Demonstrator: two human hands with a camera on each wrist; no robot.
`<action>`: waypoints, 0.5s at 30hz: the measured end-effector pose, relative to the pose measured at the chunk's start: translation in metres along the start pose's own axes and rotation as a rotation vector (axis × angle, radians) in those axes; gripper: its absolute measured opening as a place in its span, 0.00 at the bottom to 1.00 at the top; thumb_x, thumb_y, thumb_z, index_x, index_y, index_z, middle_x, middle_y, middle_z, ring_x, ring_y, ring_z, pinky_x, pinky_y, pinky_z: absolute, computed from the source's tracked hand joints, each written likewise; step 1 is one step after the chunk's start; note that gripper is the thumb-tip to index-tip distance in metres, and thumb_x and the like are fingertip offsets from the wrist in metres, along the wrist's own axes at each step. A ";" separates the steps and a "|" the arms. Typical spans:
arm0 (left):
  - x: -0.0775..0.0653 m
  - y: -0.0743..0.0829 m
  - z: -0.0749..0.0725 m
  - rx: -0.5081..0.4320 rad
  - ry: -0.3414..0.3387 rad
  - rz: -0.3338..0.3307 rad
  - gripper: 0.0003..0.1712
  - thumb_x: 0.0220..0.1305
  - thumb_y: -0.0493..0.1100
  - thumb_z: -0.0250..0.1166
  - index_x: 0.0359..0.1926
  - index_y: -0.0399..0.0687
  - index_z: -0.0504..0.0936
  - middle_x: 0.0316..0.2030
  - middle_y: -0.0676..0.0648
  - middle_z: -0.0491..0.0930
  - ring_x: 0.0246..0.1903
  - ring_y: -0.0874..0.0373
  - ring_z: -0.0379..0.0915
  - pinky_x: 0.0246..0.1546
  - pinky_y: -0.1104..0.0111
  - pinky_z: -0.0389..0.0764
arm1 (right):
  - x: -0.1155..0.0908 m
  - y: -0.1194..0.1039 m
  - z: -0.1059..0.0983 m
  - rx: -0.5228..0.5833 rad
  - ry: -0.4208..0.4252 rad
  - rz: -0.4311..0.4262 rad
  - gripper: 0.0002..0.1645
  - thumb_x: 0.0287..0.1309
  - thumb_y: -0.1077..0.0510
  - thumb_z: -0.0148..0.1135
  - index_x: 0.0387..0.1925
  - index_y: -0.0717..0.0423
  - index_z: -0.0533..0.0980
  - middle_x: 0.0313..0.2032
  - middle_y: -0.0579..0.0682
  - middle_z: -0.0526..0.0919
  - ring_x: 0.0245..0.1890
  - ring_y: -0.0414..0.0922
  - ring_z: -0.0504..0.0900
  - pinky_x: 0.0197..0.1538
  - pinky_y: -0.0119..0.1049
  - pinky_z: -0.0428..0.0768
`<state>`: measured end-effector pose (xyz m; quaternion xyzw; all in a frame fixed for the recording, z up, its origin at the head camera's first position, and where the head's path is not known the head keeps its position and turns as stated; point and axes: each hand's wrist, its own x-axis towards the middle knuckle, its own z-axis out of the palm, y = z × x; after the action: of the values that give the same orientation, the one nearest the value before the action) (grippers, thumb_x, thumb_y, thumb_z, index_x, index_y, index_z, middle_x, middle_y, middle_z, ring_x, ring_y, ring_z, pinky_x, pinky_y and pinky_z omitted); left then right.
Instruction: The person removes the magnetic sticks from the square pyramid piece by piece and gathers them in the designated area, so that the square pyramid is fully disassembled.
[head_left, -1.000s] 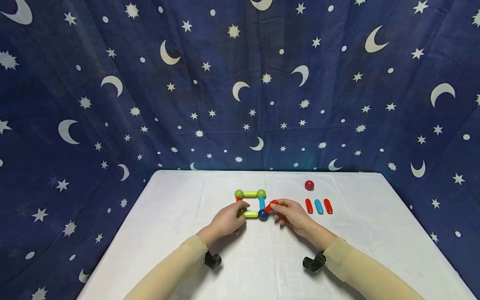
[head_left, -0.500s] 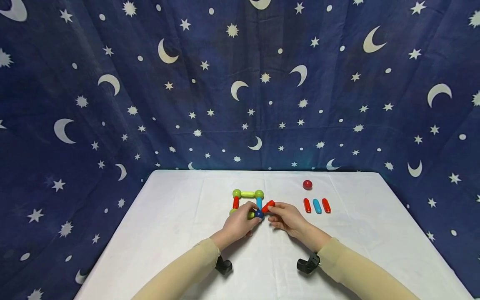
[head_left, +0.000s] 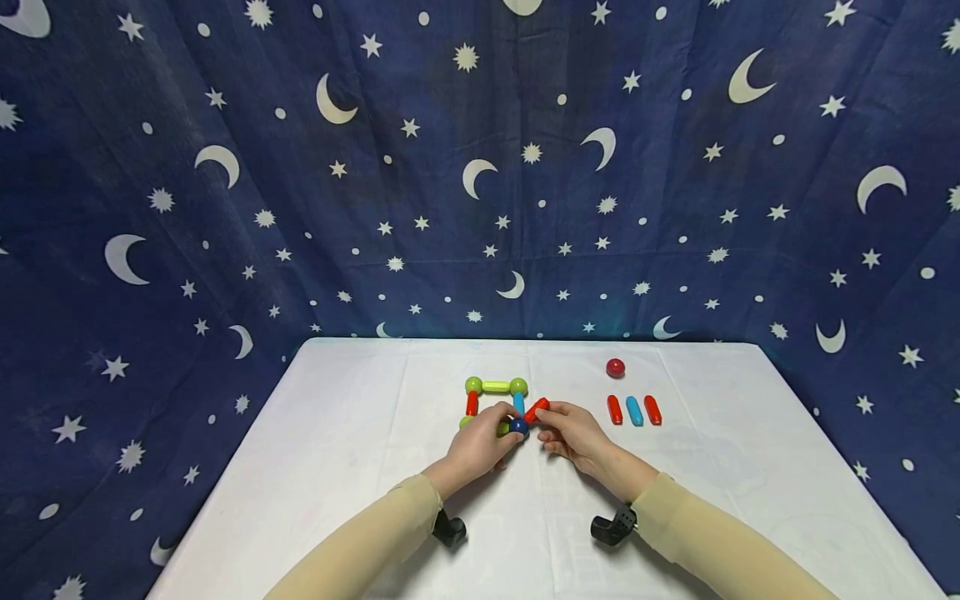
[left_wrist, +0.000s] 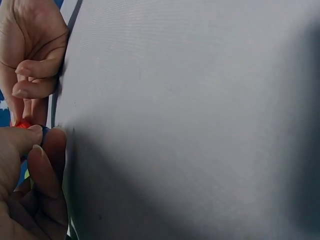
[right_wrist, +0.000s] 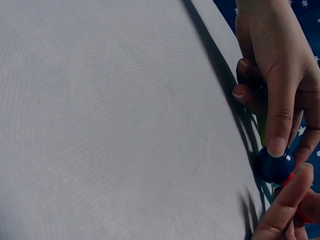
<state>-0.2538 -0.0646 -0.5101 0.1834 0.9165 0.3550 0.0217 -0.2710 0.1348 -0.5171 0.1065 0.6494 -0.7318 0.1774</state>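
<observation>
On the white table lies a square of rods and balls, with green balls (head_left: 518, 386) at the corners that show plus one dark blue ball (head_left: 518, 427) at the near right. Its sides are a yellow-green rod (head_left: 496, 387), a red rod (head_left: 472, 405), a light blue rod (head_left: 518, 404) and a near rod mostly covered by my left hand (head_left: 476, 442). That hand pinches the blue ball (right_wrist: 272, 167) between thumb and fingers. My right hand (head_left: 576, 435) pinches a further red rod (head_left: 537, 409), tilted, its lower end against the blue ball.
Right of the right hand lie two loose red rods (head_left: 615, 410) with a light blue rod (head_left: 634, 411) between them. Behind them sits a red ball (head_left: 616, 367). A dark blue curtain (head_left: 480, 242) with moons and stars hangs past the table's far edge.
My left hand has moved right along the near side, from the near left corner to the blue ball. The right hand still holds its red rod at that ball, with little movement.
</observation>
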 end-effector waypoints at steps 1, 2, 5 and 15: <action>0.000 0.000 0.000 -0.006 -0.007 -0.004 0.16 0.68 0.46 0.70 0.54 0.52 0.78 0.42 0.52 0.81 0.13 0.65 0.73 0.25 0.69 0.76 | 0.000 0.000 0.000 -0.002 0.003 -0.002 0.22 0.71 0.58 0.63 0.61 0.65 0.73 0.35 0.52 0.84 0.21 0.38 0.80 0.27 0.28 0.80; 0.000 0.000 0.000 -0.012 -0.014 -0.010 0.16 0.69 0.46 0.70 0.54 0.52 0.78 0.42 0.52 0.81 0.13 0.65 0.74 0.24 0.69 0.76 | -0.001 0.000 0.001 -0.006 0.006 -0.005 0.23 0.71 0.57 0.63 0.61 0.65 0.72 0.36 0.53 0.83 0.21 0.38 0.79 0.27 0.28 0.80; 0.001 0.001 -0.002 -0.043 -0.036 -0.021 0.14 0.69 0.45 0.70 0.52 0.51 0.78 0.39 0.52 0.81 0.13 0.64 0.75 0.20 0.68 0.77 | -0.001 0.000 0.001 -0.017 0.017 -0.004 0.23 0.70 0.56 0.64 0.61 0.64 0.73 0.36 0.53 0.83 0.21 0.38 0.78 0.26 0.28 0.79; 0.002 0.003 -0.005 -0.071 -0.075 -0.034 0.12 0.70 0.44 0.69 0.51 0.50 0.78 0.35 0.54 0.80 0.13 0.61 0.76 0.17 0.67 0.77 | -0.002 0.002 0.000 -0.050 0.023 -0.022 0.21 0.71 0.55 0.63 0.58 0.63 0.74 0.27 0.51 0.78 0.18 0.38 0.72 0.22 0.26 0.72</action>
<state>-0.2556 -0.0647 -0.5042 0.1801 0.9047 0.3799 0.0687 -0.2685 0.1350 -0.5177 0.1034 0.6707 -0.7159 0.1645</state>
